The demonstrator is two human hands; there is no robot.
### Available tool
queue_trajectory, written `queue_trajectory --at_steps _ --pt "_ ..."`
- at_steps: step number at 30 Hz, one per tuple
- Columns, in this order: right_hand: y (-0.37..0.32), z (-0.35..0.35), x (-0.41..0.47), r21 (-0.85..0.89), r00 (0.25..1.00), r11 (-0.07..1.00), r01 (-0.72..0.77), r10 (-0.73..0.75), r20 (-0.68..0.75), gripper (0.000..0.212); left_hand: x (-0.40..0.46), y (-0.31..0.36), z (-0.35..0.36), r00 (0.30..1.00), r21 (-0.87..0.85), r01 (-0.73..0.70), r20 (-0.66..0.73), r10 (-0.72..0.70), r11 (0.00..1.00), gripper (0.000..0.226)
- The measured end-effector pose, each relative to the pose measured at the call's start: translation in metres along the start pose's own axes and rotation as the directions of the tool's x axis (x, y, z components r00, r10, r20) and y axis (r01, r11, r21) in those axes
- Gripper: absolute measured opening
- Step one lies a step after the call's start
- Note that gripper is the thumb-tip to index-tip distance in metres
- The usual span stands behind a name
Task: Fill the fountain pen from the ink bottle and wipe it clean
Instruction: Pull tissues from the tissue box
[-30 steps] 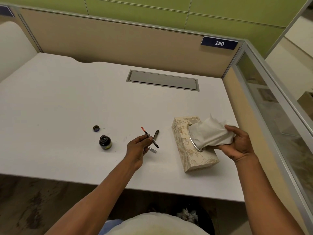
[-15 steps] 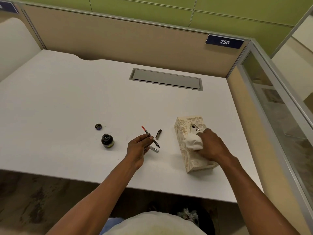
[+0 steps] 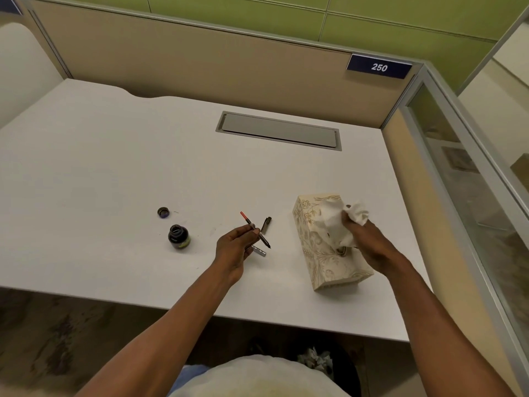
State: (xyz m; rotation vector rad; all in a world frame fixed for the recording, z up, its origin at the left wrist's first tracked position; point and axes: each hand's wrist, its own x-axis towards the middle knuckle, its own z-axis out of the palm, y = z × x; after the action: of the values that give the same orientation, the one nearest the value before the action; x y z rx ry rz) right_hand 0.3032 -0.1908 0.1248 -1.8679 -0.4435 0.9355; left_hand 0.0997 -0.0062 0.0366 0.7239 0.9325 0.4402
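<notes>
My left hand (image 3: 233,247) pinches the thin fountain pen (image 3: 255,229) above the white desk; its orange-red end points away and its dark nib points right. A dark pen part (image 3: 266,224) and a silver pen part (image 3: 259,250) lie on the desk beside that hand. The open ink bottle (image 3: 178,236) stands to the left, with its cap (image 3: 163,212) lying behind it. My right hand (image 3: 362,237) grips a crumpled white tissue (image 3: 340,222) over the top of the patterned tissue box (image 3: 323,253).
The white desk (image 3: 114,167) has a grey cable hatch (image 3: 279,130) at the back. Beige partitions stand behind, and a glass panel (image 3: 469,196) closes the right side. A bin with crumpled tissues (image 3: 315,361) sits under the front edge.
My right hand drew a tissue from the box, pressed down onto the box top, and now lifts a crumpled tissue again. My left hand has kept the pen nearly still.
</notes>
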Motion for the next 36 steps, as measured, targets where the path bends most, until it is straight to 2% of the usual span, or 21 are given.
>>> queue_trajectory --at_steps 3,7,10,12,14,16,17,18,20,21,23,25,28,34,36 --pt "-0.012 -0.008 -0.002 0.211 0.992 0.976 0.044 -0.018 -0.123 0.028 0.001 0.000 -0.001 1.000 -0.001 -0.002 -0.005 0.002 1.000 0.018" --pt "-0.030 -0.021 0.001 0.274 0.964 0.951 0.140 -0.067 -0.259 0.048 0.002 0.000 -0.003 1.000 -0.005 -0.001 -0.008 0.001 1.000 0.019" --pt "-0.031 -0.027 0.004 0.153 0.924 0.969 0.196 -0.130 -0.361 0.025 0.002 0.000 -0.003 1.000 -0.007 0.001 -0.012 -0.001 1.000 0.020" --pt "-0.029 -0.029 0.002 0.031 0.911 0.981 0.192 -0.166 -0.378 0.034 0.003 0.001 -0.004 1.000 -0.007 0.000 -0.015 0.000 1.000 0.021" --pt "-0.030 -0.029 -0.002 0.013 0.925 0.982 0.187 -0.172 -0.340 0.043 0.003 0.001 -0.005 1.000 -0.004 -0.001 -0.017 0.001 1.000 0.022" --pt "-0.033 -0.023 -0.006 0.052 0.953 0.984 0.171 -0.152 -0.261 0.033 0.004 0.002 -0.004 1.000 -0.001 -0.002 -0.020 0.002 1.000 0.022" --pt "-0.030 -0.020 -0.006 0.010 0.969 0.990 0.141 -0.136 -0.206 0.033 0.004 0.002 -0.004 1.000 -0.001 -0.001 -0.020 0.001 1.000 0.022" --pt "-0.025 -0.018 -0.005 -0.107 0.981 0.988 0.108 -0.123 -0.147 0.042 0.004 0.002 -0.004 1.000 -0.001 -0.002 -0.020 0.002 1.000 0.022" --pt "-0.014 -0.012 -0.004 -0.399 0.998 0.916 0.029 -0.050 -0.042 0.063 0.005 0.001 -0.003 1.000 0.003 0.001 -0.015 -0.001 1.000 0.023" --pt "-0.010 -0.009 -0.004 -0.476 1.000 0.879 0.007 -0.003 0.010 0.063 0.005 0.001 -0.002 1.000 0.006 0.002 -0.012 -0.002 1.000 0.023" --pt "-0.004 -0.005 0.001 -0.499 0.996 0.867 -0.008 0.050 0.069 0.050 0.006 0.002 -0.001 1.000 0.009 0.000 -0.011 0.000 1.000 0.023" --pt "-0.006 0.001 0.003 -0.514 0.996 0.857 -0.026 0.067 0.062 0.038 0.007 0.002 -0.002 1.000 0.010 0.000 -0.018 0.000 1.000 0.023" --pt "-0.013 0.008 0.005 -0.501 0.995 0.862 -0.071 0.097 0.027 0.032 0.008 0.002 -0.004 1.000 0.008 0.002 -0.027 -0.001 1.000 0.025" --pt "-0.027 0.009 0.001 -0.505 0.969 0.839 -0.204 0.247 0.019 0.046 0.009 0.003 -0.005 0.999 0.005 -0.001 -0.036 0.001 1.000 0.022" --pt "-0.031 0.008 0.001 -0.519 0.956 0.823 -0.233 0.290 0.031 0.037 0.009 0.003 -0.006 0.999 0.003 -0.002 -0.038 0.002 1.000 0.023"
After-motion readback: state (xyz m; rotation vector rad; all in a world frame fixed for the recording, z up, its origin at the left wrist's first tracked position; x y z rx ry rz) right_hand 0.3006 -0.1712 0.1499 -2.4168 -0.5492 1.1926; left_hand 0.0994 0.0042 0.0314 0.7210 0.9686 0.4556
